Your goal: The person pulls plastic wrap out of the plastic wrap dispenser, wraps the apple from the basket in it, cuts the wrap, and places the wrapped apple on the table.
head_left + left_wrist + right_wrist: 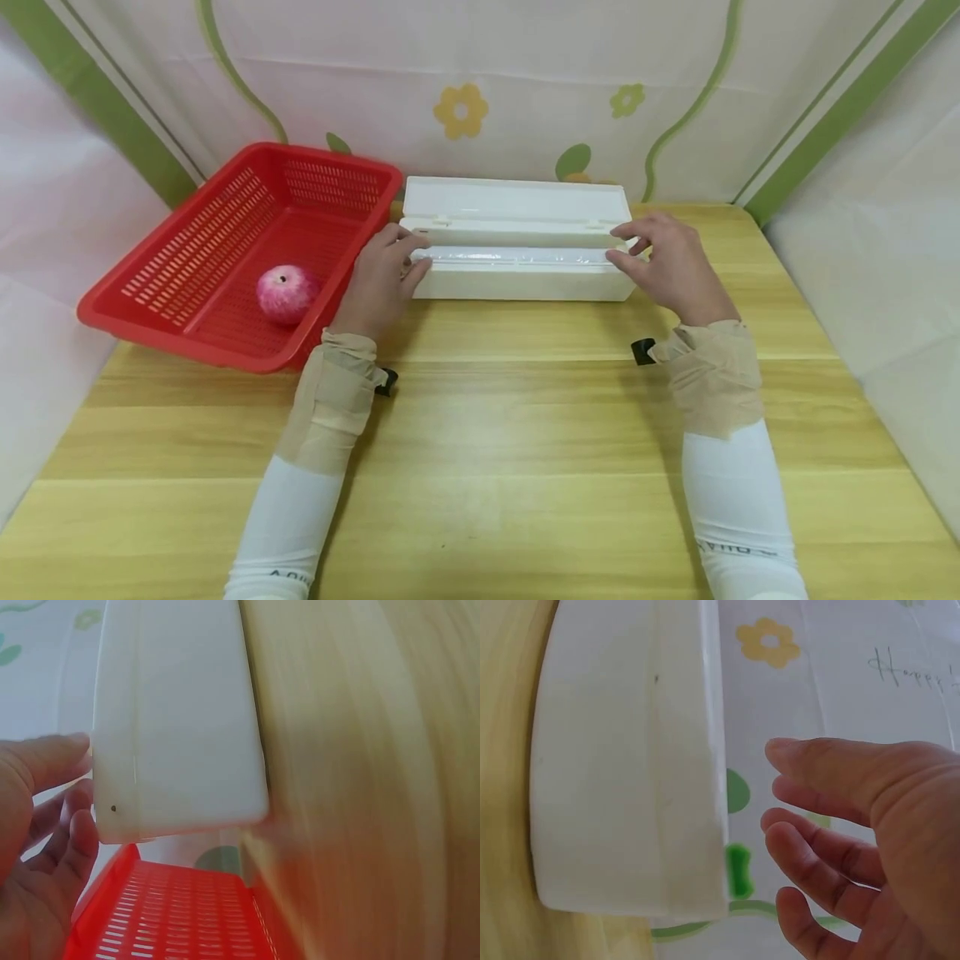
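Note:
A long white cling film dispenser (522,283) stands at the back of the table with its lid (517,200) raised. A clear, shiny strip of film (517,256) lies along its opening. My left hand (382,279) is at the dispenser's left end, thumb and forefinger apart beside the film's edge. In the left wrist view, the thumb tip meets the white rim. At the opposite end is my right hand (667,262), its thumb and forefinger also apart. The right wrist view shows its fingers (821,855) loosely bent, with nothing visible between them.
Left of the dispenser is a red slotted basket (187,337) holding a pink-red apple (287,294). A printed cloth wall (525,100) stands close behind. A small bright green piece (739,871) shows beside the dispenser's right end. Wooden table (487,450) lies in front.

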Available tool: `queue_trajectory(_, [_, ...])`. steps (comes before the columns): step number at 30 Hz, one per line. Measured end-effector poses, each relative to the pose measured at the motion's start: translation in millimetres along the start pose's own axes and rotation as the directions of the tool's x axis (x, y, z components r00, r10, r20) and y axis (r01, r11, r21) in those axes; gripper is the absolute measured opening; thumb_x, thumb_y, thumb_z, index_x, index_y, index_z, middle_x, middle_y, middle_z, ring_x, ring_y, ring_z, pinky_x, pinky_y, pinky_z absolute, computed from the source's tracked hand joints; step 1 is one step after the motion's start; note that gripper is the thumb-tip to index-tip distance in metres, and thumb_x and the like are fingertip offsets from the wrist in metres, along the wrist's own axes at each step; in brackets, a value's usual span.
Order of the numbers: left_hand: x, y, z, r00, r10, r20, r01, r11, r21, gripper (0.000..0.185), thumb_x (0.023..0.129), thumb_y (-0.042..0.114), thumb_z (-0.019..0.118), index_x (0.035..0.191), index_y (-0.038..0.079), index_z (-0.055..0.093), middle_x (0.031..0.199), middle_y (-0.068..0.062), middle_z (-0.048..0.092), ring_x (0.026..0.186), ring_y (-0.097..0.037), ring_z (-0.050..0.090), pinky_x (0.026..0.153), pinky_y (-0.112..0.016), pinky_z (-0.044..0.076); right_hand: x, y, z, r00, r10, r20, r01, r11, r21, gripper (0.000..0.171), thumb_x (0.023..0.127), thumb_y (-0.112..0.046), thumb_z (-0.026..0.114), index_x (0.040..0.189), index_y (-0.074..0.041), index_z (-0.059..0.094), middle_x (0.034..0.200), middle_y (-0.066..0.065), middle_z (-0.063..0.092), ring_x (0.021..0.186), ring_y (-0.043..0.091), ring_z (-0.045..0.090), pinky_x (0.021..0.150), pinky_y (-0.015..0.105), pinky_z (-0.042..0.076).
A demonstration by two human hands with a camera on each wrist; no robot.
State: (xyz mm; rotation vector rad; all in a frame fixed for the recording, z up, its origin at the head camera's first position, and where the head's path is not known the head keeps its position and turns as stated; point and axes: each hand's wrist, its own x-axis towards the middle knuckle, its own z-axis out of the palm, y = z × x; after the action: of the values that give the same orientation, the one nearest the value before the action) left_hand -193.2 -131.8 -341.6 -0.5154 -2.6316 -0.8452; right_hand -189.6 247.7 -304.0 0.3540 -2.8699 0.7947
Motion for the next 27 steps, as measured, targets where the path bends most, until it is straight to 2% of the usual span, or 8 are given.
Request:
queue_trajectory(2, [0.3, 0.6, -0.7, 1.000, -0.016, -0.010, 0.015, 0.999, -0.028, 0.027, 0.100, 0.013, 0.073, 0.125, 0.003, 0.074, 0.118, -0.016, 0.067, 0.096, -0.031, 0.070, 0.089, -0.044, 0.063, 1, 5, 0, 1.000, 0.010, 0.006, -0.010, 1.000, -0.005, 0.036, 0.102, -0.022, 0.071, 0.131, -0.002, 0.070, 0.135, 0.021, 0.065, 0.107, 0.039, 0.069, 0.085, 0.049, 0.051])
queue_trajectory(7, [1.8, 0.8, -0.8, 0.999, -0.045, -0.019, 0.044, 0.999, -0.031, 0.017, 0.100, 0.011, 0.073, 0.114, 0.003, 0.077, 0.112, -0.015, 0.068, 0.096, -0.030, 0.066, 0.087, -0.043, 0.062, 1, 13, -1, 0.998, 0.055, 0.020, -0.055, 0.998, 0.011, 0.036, 0.103, -0.025, 0.069, 0.133, -0.004, 0.070, 0.140, 0.019, 0.063, 0.110, 0.038, 0.069, 0.084, 0.047, 0.051])
queue_trajectory(12, [2.9, -1.2, 0.4, 0.998, -0.046, -0.030, 0.046, 0.999, 0.003, 0.014, 0.101, 0.012, 0.072, 0.110, 0.004, 0.078, 0.108, -0.014, 0.069, 0.096, -0.029, 0.062, 0.085, -0.041, 0.057, 2, 16, -3, 0.997, 0.071, 0.023, -0.071, 0.997, 0.020, 0.038, 0.103, -0.027, 0.070, 0.133, -0.005, 0.070, 0.139, 0.019, 0.064, 0.110, 0.037, 0.068, 0.083, 0.045, 0.051])
queue_trajectory(18, [6.4, -4.2, 4.8, 0.999, -0.015, -0.040, 0.017, 0.999, 0.041, 0.015, 0.104, 0.012, 0.067, 0.109, 0.001, 0.076, 0.106, -0.017, 0.067, 0.098, -0.032, 0.059, 0.090, -0.044, 0.053, 3, 16, -5, 0.996, 0.080, 0.037, -0.081, 0.996, 0.024, 0.039, 0.103, -0.029, 0.069, 0.134, -0.005, 0.069, 0.140, 0.019, 0.063, 0.112, 0.037, 0.068, 0.084, 0.046, 0.051])
queue_trajectory(21, [7.7, -5.3, 5.7, 1.000, -0.011, -0.027, 0.012, 0.999, 0.050, 0.017, 0.105, 0.012, 0.065, 0.110, 0.000, 0.074, 0.107, -0.018, 0.067, 0.100, -0.032, 0.060, 0.092, -0.046, 0.054, 2, 16, -5, 0.996, 0.081, 0.040, -0.082, 0.996, 0.026, 0.039, 0.103, -0.028, 0.070, 0.134, -0.005, 0.069, 0.139, 0.018, 0.063, 0.111, 0.036, 0.068, 0.084, 0.044, 0.051])
queue_trajectory(27, [9.1, -4.4, -0.6, 0.996, -0.070, 0.057, 0.070, 0.998, 0.001, 0.021, 0.103, 0.018, 0.069, 0.116, 0.003, 0.075, 0.112, -0.016, 0.068, 0.102, -0.031, 0.065, 0.089, -0.046, 0.060, 1, 15, -4, 0.997, 0.064, 0.038, -0.065, 0.997, 0.030, 0.038, 0.103, -0.026, 0.070, 0.134, -0.004, 0.069, 0.137, 0.019, 0.064, 0.109, 0.036, 0.069, 0.083, 0.042, 0.051])
